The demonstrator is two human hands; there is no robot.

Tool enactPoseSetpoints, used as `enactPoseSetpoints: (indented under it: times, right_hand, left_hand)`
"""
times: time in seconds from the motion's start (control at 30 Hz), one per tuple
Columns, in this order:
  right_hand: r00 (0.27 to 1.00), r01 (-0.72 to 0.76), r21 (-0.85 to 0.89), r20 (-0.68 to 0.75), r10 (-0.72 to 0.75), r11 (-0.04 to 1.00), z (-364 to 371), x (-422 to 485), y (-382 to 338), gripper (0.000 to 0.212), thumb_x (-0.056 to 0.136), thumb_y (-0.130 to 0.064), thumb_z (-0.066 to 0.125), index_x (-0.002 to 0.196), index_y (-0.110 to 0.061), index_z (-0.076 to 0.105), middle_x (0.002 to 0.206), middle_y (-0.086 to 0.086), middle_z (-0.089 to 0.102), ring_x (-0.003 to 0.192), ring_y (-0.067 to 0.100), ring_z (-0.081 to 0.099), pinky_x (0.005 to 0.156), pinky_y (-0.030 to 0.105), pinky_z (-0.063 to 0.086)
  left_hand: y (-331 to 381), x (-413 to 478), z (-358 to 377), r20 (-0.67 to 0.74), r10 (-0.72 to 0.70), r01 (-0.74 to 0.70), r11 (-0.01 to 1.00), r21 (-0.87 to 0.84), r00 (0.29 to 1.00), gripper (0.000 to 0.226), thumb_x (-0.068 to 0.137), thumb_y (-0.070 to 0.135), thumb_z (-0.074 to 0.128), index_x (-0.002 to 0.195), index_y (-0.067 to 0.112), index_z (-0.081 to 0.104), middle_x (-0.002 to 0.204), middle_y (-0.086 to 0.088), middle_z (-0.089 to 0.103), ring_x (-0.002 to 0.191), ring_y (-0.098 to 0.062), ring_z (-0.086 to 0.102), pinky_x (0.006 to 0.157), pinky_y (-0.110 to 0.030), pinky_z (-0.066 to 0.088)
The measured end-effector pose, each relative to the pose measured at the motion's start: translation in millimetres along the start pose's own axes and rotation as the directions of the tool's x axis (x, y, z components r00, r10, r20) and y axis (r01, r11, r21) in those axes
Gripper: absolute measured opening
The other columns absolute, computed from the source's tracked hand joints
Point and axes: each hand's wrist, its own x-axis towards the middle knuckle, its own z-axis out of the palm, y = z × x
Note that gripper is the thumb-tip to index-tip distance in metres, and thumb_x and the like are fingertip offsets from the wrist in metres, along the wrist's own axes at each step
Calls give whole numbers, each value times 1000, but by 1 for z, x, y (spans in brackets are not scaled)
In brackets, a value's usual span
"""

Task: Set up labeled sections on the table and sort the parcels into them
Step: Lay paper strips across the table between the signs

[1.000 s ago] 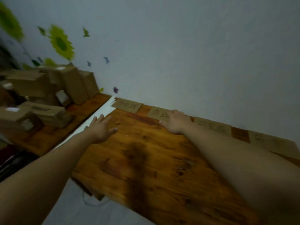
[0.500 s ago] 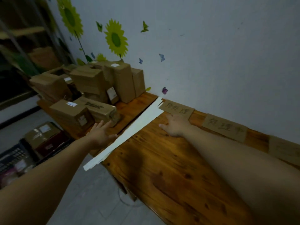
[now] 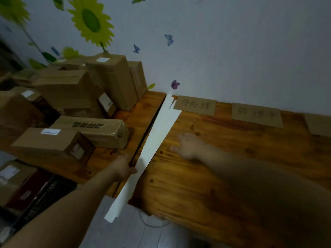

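A long white paper strip (image 3: 157, 136) lies along the gap between two wooden tables, from the wall to past the front edge. My left hand (image 3: 122, 167) rests at its left edge with the fingers stretched forward and the thumb touching the paper. My right hand (image 3: 189, 144), blurred, hovers flat and empty over the right table (image 3: 197, 185), just right of the strip. Three cardboard labels with handwriting lie along the wall: one (image 3: 196, 105) next to the strip's far end, one (image 3: 256, 114) further right, one (image 3: 318, 125) cut off by the frame. Several brown parcels (image 3: 71, 90) are piled on the left table.
A long flat parcel (image 3: 93, 129) and a box (image 3: 52, 142) lie nearest my left hand. Lower left, more boxes (image 3: 12, 178) and dark items sit near the grey floor (image 3: 111, 230). The wall (image 3: 232, 51) carries sunflower and butterfly stickers.
The view has swung left and down. My left hand moved right to the strip's edge. My right hand drew back from the first label toward me.
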Motion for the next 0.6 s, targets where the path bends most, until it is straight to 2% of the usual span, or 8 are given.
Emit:
enactPoseSetpoints:
  times: [0.1,0.17,0.23,0.3,0.37,0.47,0.6]
  right_hand:
    - [991,-133,109,-7,135,985,41,-11,-26,72,95,-57,40,152,-16,22,156,15,23,141,34,25,113,41,23]
    - [977,-215,155,41,211,964,71,-22,-52,73,96,-56,41,153,-15,18,158,15,19,143,33,19,115,41,19]
    - [958,-272,166,136,251,948,101,-35,-80,72,98,-53,40,153,-13,16,159,15,16,144,35,15,116,43,18]
    - [956,-285,207,131,262,936,126,-47,-105,69,97,-47,47,150,-12,22,155,17,22,140,36,23,113,44,23]
    - [952,-305,273,99,288,913,144,-56,-125,72,93,-46,53,151,-15,23,152,16,27,137,36,28,111,44,28]
    - [942,-336,269,69,330,903,164,-60,-142,66,96,-46,50,149,-13,27,149,15,30,133,35,31,108,43,31]
    - [929,-358,364,47,367,860,171,-64,-150,60,95,-44,52,144,-15,35,143,15,35,129,34,35,105,42,33]
  left_hand:
    - [-23,14,21,44,102,-102,995,-2,994,50,88,24,62,134,14,44,131,-10,52,116,-24,52,95,-34,45]
    - [-38,17,34,67,132,-132,991,7,989,53,88,29,62,135,14,43,134,-10,50,118,-26,51,94,-36,45]
    - [-48,13,46,98,148,-155,985,70,984,52,87,37,62,130,13,46,130,-10,50,113,-26,52,88,-35,47]
    - [-54,11,53,67,192,-200,966,162,979,49,86,40,61,124,13,49,124,-10,50,107,-23,52,81,-30,44]
    - [-56,9,57,13,227,-226,957,181,974,44,85,35,63,121,13,51,122,-10,50,104,-22,54,78,-26,40]
    - [-59,9,63,-39,247,-240,960,142,968,33,88,21,62,117,10,52,118,-11,55,101,-22,57,76,-23,38]
    - [-62,10,61,-89,213,-210,977,47,973,29,89,17,59,116,8,52,115,-13,58,101,-26,58,82,-31,47]
